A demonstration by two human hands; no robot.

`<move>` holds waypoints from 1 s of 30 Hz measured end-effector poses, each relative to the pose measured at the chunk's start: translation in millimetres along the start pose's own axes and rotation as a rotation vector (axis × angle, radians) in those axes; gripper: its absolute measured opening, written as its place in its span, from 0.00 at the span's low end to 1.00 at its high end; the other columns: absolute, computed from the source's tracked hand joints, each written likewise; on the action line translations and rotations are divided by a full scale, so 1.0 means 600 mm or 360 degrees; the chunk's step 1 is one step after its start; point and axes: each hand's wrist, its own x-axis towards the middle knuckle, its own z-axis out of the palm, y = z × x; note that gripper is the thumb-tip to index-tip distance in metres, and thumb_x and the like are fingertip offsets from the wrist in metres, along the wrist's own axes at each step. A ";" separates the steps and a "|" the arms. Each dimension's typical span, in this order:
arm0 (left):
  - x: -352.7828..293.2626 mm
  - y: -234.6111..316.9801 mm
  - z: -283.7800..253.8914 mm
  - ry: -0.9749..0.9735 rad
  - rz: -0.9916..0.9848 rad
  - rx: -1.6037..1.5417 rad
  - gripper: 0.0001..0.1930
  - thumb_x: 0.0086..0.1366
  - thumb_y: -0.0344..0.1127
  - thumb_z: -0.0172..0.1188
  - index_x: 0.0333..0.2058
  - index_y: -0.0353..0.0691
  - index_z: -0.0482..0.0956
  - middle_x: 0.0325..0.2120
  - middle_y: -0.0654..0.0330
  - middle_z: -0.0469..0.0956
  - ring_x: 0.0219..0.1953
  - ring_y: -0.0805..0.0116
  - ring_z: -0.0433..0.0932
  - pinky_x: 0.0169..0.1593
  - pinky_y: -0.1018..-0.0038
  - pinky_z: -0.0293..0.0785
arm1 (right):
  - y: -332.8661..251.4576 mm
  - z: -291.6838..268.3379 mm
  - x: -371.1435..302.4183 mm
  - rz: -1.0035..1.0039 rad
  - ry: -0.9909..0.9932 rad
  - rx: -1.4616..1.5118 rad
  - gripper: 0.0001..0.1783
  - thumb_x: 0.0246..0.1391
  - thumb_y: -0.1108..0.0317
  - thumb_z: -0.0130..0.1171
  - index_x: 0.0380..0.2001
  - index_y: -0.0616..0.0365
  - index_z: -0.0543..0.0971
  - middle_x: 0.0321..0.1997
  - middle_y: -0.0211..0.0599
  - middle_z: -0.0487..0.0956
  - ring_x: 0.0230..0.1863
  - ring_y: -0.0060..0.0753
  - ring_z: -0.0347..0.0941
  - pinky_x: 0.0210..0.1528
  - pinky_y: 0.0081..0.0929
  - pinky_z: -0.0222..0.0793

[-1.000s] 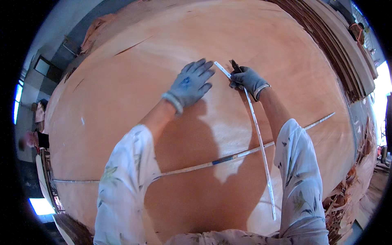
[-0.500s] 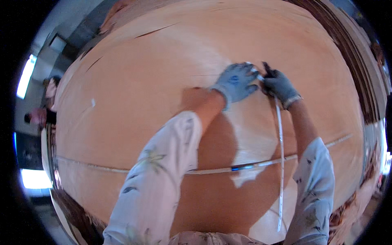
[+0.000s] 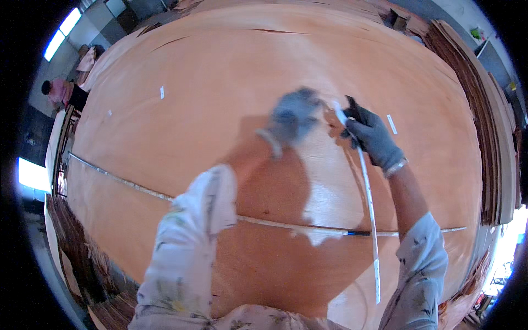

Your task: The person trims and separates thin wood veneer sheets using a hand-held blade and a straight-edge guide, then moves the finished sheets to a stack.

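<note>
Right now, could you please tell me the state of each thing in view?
Left hand: blurred, grip unclear
Right hand: gloved, closed
Dark tool: held in right hand
White strip: held there too, crossing over the rod
Rod: lying across the sheet
Sheet: spread out, split near its far edge

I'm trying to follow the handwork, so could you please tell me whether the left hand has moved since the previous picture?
Yes, leftward: the left hand is now farther left of the blue band on the long thin rod than before.
</note>
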 end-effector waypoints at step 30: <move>-0.078 -0.128 -0.132 -0.0861 -0.0118 0.0409 0.28 0.59 0.48 0.53 0.58 0.53 0.63 0.60 0.50 0.58 0.61 0.52 0.58 0.59 0.59 0.56 | -0.031 0.251 0.024 0.0026 -0.0174 -0.0741 0.13 0.52 0.67 0.51 0.38 0.62 0.76 0.18 0.38 0.77 0.19 0.27 0.76 0.23 0.27 0.74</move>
